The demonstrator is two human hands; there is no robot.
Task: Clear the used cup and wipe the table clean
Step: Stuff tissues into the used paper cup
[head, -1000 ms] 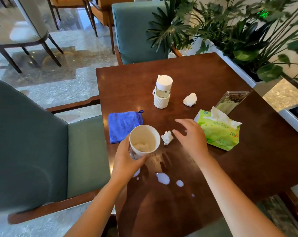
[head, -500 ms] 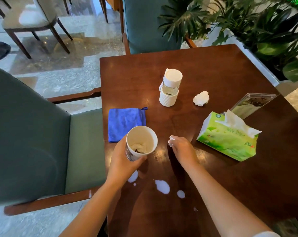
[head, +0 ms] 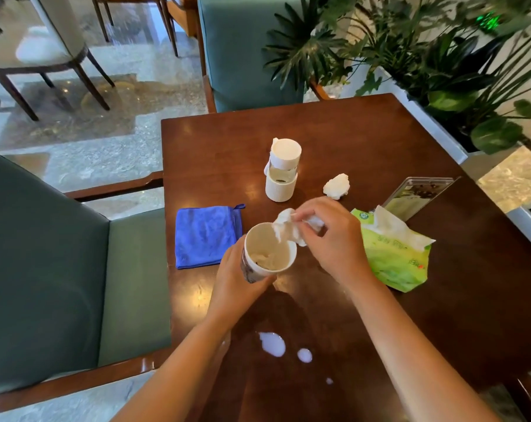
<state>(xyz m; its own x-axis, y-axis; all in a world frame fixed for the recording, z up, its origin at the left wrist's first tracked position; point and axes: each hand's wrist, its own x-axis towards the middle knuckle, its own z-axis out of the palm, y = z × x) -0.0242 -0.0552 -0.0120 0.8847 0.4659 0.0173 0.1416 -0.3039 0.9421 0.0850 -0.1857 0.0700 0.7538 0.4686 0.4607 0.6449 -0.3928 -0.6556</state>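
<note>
While the paper cup (head: 269,254) is being gripped around its side by the left hand (head: 238,283) above the dark wooden table (head: 380,141), a crumpled white tissue (head: 287,228) is being pinched by the right hand (head: 334,242) over the cup's rim. More crumpled paper is lying inside the cup. A blue cloth (head: 207,236) is lying just left of the cup. 3 white spills (head: 272,344) are sitting near the table's front edge.

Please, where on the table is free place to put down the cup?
Bare wood lies behind the bottle, toward the far edge, and right of the tissue pack. The middle is crowded: blue cloth, crumpled tissue, card stand. The near edge has white spills.
</note>
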